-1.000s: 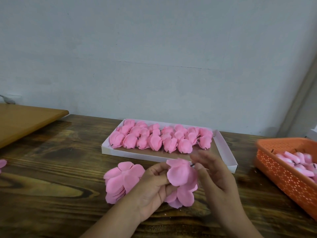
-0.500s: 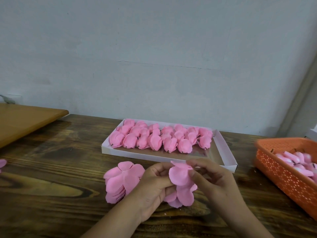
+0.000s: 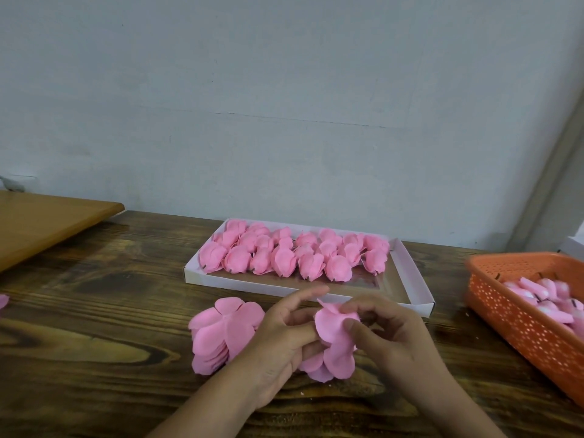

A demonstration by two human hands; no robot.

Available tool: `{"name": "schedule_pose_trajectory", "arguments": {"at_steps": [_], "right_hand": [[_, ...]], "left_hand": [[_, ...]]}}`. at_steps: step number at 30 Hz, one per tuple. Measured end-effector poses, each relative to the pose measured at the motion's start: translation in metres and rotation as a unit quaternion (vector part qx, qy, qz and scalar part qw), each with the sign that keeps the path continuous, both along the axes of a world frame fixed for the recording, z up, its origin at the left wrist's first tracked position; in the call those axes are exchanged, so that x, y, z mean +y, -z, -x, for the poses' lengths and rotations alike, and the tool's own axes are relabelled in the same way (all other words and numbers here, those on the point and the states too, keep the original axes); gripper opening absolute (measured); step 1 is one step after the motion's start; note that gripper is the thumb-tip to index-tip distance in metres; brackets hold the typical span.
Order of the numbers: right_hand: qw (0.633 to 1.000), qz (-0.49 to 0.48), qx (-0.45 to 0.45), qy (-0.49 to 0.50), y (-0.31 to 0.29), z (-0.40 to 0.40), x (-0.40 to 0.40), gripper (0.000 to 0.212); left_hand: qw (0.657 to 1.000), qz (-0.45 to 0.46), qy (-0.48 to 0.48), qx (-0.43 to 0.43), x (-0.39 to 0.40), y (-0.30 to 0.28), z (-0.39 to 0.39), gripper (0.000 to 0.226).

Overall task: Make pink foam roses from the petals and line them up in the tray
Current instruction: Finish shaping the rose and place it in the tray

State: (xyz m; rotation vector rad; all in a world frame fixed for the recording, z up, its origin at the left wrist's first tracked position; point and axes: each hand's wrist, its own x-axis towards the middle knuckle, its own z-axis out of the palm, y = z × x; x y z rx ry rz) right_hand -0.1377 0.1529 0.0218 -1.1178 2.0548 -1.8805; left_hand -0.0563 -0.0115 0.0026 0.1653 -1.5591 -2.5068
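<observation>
Folding a pink foam petal piece [image 3: 335,339] between both hands, the person is partway through shaping one more rose. The left hand [image 3: 284,346] is gripping the piece from its left side, fingers curled round the lower petals while the index finger is sticking out straight above. The right hand [image 3: 382,330] is pinching the upper petal, thumb pressing on its front face and fingers curling over its top edge.

Just beyond the grip, the white tray [image 3: 417,279] is holding the finished roses [image 3: 294,254], lying in what look like three rows filling its far part; the strip of tray floor nearest the hands is showing bare, so I judge that there is room for at least another row. Just left of the grip, a stack of flat petal pieces [image 3: 221,333] is waiting on the wooden table [image 3: 94,358], so plenty of roses are left to make. Well to the right, an orange basket [image 3: 518,317] is holding more pink pieces, too blurred to identify.
</observation>
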Motion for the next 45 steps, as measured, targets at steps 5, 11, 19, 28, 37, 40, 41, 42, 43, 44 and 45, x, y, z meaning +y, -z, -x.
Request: {"name": "schedule_pose_trajectory", "arguments": {"at_steps": [5,11,19,28,37,40,41,42,43,44,45], "right_hand": [[1.0,-0.018,0.012,0.011,0.0014,0.0032,0.0021,0.023],[0.999,-0.022,0.035,-0.003,0.004,0.0052,0.0004,0.033],[1.0,-0.002,-0.023,-0.006,0.0031,0.0066,-0.0007,0.029],[0.999,-0.04,0.003,-0.006,0.0042,0.0057,0.0004,0.026],[0.992,-0.072,0.103,-0.015,0.0041,0.0066,0.0027,0.034],[0.999,-0.034,0.028,-0.002,0.0064,0.008,0.0006,0.035],[1.0,-0.013,-0.007,-0.002,0.0065,0.0086,0.0,0.035],[0.999,0.007,-0.043,-0.004,0.0062,0.0086,-0.0002,0.034],[0.997,0.024,-0.074,-0.008,0.0052,0.0084,-0.0002,0.034],[0.995,0.036,-0.096,-0.008,0.0048,0.0082,-0.0001,0.034],[0.993,0.043,-0.109,-0.003,0.0048,0.0082,-0.0002,0.033]], "left_hand": [[1.0,-0.022,0.022,0.0,-0.0014,-0.002,-0.0006,0.046],[0.997,0.071,-0.009,-0.005,0.0021,-0.0002,-0.001,0.041],[0.998,0.065,0.0,0.0,0.0024,-0.0022,-0.002,0.036],[0.993,0.112,-0.038,-0.008,0.0023,0.0021,-0.0009,0.026],[0.984,0.165,-0.064,-0.022,0.0032,0.002,-0.0014,0.022],[0.987,0.155,-0.049,-0.015,0.0033,0.0011,-0.0007,0.026],[0.989,0.143,-0.042,-0.008,0.0036,0.0004,-0.0009,0.031],[0.991,0.127,-0.036,0.0,0.0036,-0.0003,-0.0011,0.037],[0.993,0.113,-0.035,0.005,0.0034,-0.0008,-0.0014,0.043],[0.993,0.108,-0.041,0.009,0.0031,-0.0011,-0.0013,0.047],[0.991,0.119,-0.059,0.013,0.0033,-0.0015,-0.0012,0.048]]}}
